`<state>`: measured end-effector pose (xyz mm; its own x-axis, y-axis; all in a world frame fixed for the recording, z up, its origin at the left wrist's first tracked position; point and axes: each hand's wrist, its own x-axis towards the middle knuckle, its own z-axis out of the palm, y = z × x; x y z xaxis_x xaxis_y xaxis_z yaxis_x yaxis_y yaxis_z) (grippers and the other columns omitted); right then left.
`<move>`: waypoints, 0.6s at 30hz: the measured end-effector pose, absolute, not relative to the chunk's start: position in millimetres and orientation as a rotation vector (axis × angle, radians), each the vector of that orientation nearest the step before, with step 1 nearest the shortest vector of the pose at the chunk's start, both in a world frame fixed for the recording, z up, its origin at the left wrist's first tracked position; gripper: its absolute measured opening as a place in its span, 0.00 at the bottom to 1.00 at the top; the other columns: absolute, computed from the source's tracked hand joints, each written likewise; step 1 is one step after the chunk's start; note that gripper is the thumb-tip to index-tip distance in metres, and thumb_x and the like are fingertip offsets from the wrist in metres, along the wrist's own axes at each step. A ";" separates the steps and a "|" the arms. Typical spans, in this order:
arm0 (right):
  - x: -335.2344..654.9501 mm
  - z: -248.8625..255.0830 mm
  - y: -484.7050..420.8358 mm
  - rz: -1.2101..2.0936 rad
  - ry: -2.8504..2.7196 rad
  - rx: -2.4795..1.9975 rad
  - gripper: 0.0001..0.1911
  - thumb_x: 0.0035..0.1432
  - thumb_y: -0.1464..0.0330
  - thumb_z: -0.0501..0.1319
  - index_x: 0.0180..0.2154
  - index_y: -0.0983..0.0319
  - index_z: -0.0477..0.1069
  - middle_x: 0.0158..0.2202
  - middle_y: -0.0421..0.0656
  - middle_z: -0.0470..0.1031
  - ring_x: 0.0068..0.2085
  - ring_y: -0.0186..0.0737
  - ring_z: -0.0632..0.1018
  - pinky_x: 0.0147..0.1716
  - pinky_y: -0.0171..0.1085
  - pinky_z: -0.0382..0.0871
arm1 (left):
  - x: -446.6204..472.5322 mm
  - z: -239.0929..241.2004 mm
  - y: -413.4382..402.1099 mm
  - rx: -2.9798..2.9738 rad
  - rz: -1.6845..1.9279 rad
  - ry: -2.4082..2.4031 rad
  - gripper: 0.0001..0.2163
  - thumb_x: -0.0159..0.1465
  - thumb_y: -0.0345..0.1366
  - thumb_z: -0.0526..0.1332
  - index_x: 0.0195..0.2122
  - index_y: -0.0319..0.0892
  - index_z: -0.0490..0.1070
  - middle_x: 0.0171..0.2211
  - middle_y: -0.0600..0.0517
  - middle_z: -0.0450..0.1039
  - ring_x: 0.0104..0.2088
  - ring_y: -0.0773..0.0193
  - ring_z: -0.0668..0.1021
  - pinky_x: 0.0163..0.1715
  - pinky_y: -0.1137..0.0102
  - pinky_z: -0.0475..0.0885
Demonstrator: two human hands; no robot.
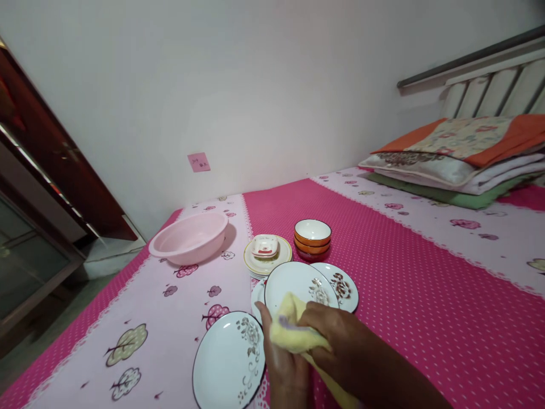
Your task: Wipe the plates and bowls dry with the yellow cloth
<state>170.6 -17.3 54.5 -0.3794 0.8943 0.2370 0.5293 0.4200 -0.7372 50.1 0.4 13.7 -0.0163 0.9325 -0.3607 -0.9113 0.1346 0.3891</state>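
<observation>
My left hand point(281, 355) grips the near edge of a white plate point(304, 283) with a dark rim and a brown flower pattern, holding it tilted above the bed. My right hand point(340, 341) is closed on a yellow cloth point(292, 324) and presses it against that plate's face. A second patterned plate point(227, 360) lies flat to the left of my hands. A third one point(344, 287) lies just behind, partly under the held plate.
Stacked orange bowls point(313, 237) and a pile of small plates topped by a little square dish point(264, 247) sit farther back. A pink plastic basin point(189, 236) rests at the left. Folded bedding point(460, 156) lies by the headboard. A dark cabinet point(46, 170) stands left of the bed.
</observation>
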 end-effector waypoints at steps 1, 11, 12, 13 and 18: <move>170.2 62.2 -17.0 0.760 -1.999 -1.203 0.12 0.60 0.68 0.58 0.42 0.57 0.79 0.40 0.45 0.83 0.39 0.46 0.81 0.38 0.39 0.73 | 51.1 14.3 0.5 0.059 1.472 0.577 0.32 0.69 0.59 0.53 0.56 0.35 0.78 0.46 0.38 0.84 0.54 0.45 0.82 0.57 0.59 0.75; 197.7 53.3 15.5 0.206 -1.618 -1.505 0.26 0.62 0.63 0.54 0.58 0.63 0.71 0.47 0.52 0.78 0.44 0.54 0.81 0.40 0.47 0.73 | 57.7 14.4 3.6 0.045 1.473 0.578 0.32 0.68 0.59 0.54 0.65 0.43 0.70 0.58 0.40 0.78 0.59 0.46 0.78 0.60 0.55 0.73; 193.9 48.0 18.5 0.206 -1.642 -1.512 0.27 0.61 0.64 0.53 0.60 0.63 0.70 0.49 0.52 0.78 0.46 0.56 0.80 0.42 0.49 0.73 | 59.8 15.1 1.6 0.061 1.449 0.568 0.32 0.68 0.60 0.55 0.65 0.42 0.71 0.58 0.39 0.78 0.60 0.46 0.77 0.61 0.55 0.73; 189.2 43.8 20.7 0.211 -1.660 -1.505 0.27 0.61 0.66 0.53 0.60 0.63 0.69 0.51 0.53 0.77 0.48 0.56 0.80 0.44 0.50 0.73 | 62.1 15.8 -0.5 0.079 1.423 0.556 0.32 0.69 0.59 0.54 0.64 0.42 0.71 0.58 0.39 0.77 0.61 0.46 0.77 0.61 0.55 0.72; 167.1 41.1 18.9 0.352 -1.797 -1.270 0.28 0.59 0.74 0.51 0.60 0.61 0.70 0.50 0.50 0.75 0.53 0.51 0.76 0.51 0.49 0.70 | 68.9 16.4 -6.1 0.126 1.387 0.521 0.30 0.71 0.57 0.53 0.64 0.42 0.72 0.58 0.39 0.77 0.62 0.48 0.76 0.62 0.57 0.71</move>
<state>167.1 18.9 41.1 -0.0877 0.8653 0.4936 0.6153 0.4367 -0.6563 68.9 -6.1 16.4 0.0902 0.9568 -0.2763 -0.9024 0.1959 0.3839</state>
